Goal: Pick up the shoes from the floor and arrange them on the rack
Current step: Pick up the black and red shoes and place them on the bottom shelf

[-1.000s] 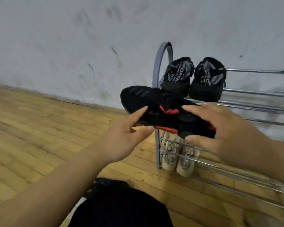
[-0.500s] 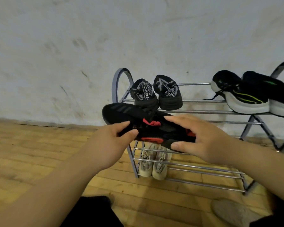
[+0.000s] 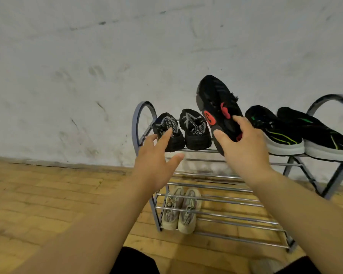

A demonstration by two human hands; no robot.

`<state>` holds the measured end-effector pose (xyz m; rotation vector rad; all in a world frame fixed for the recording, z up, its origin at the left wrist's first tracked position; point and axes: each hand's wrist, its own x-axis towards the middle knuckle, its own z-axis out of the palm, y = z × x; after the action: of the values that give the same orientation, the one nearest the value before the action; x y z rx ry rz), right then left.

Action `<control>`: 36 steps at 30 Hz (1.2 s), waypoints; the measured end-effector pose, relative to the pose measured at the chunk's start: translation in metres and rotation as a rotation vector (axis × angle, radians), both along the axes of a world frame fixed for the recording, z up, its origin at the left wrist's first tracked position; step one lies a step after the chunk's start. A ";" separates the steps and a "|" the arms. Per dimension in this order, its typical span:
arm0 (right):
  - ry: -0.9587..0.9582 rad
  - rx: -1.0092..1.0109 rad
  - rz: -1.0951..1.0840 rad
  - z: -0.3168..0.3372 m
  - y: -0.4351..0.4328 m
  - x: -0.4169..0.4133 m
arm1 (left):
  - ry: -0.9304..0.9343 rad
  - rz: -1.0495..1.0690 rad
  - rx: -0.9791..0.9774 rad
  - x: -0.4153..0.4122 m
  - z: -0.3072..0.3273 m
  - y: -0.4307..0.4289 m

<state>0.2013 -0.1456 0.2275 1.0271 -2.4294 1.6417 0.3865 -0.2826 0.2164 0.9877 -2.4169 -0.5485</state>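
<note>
My right hand [image 3: 244, 147] has its fingers [image 3: 238, 120] clamped on the heel end of a black sneaker [image 3: 218, 99] with red accents, thumb on the sole side and the rest on the upper. The sneaker is tilted with its toe up toward the white wall [image 3: 87, 66], over the top shelf of the metal rack [image 3: 136, 123]. It sits between a small black shoe [image 3: 194, 133] and a black-and-white sneaker [image 3: 273, 131] with green stripes. I cannot tell whether its heel touches the bars.

My left hand [image 3: 156, 167] holds nothing, its fingers apart and straight, reaching in front of the leftmost small black shoe [image 3: 164, 121]; whether they touch it, I cannot tell. A second green-striped sneaker [image 3: 321, 135] stands at the right end. A pair of pale sneakers [image 3: 188, 212] sits on the bottom shelf, above the wooden floor [image 3: 48, 194].
</note>
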 end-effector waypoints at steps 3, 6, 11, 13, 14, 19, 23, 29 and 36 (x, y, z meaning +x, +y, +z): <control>-0.079 0.024 -0.058 0.005 -0.009 -0.007 | -0.077 0.021 -0.075 -0.020 -0.011 -0.009; -0.121 0.017 -0.102 0.005 -0.017 -0.012 | -0.098 0.060 -0.193 -0.041 -0.017 -0.010; -0.155 -0.033 -0.137 0.000 -0.021 -0.015 | -0.153 -0.024 -0.397 -0.079 -0.019 0.003; -0.148 -0.042 -0.141 -0.001 -0.021 -0.018 | -0.188 -0.034 -0.427 -0.087 -0.019 0.000; -0.139 -0.039 -0.141 -0.002 -0.022 -0.019 | -0.191 -0.028 -0.424 -0.089 -0.019 -0.004; -0.099 0.005 -0.096 -0.007 -0.023 -0.018 | -0.165 -0.004 -0.405 -0.080 -0.020 -0.023; -0.052 0.038 -0.039 -0.013 -0.023 -0.018 | -0.149 -0.029 -0.432 -0.062 -0.018 -0.039; -0.051 0.040 -0.043 -0.015 -0.023 -0.021 | -0.133 -0.007 -0.477 -0.058 -0.015 -0.037; -0.114 -0.036 0.012 -0.011 -0.017 -0.023 | -0.186 -0.017 -0.311 -0.058 -0.012 -0.022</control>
<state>0.1782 -0.1622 0.2161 0.9700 -2.4568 1.7891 0.3289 -0.3042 0.2041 0.9173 -2.5725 -0.0814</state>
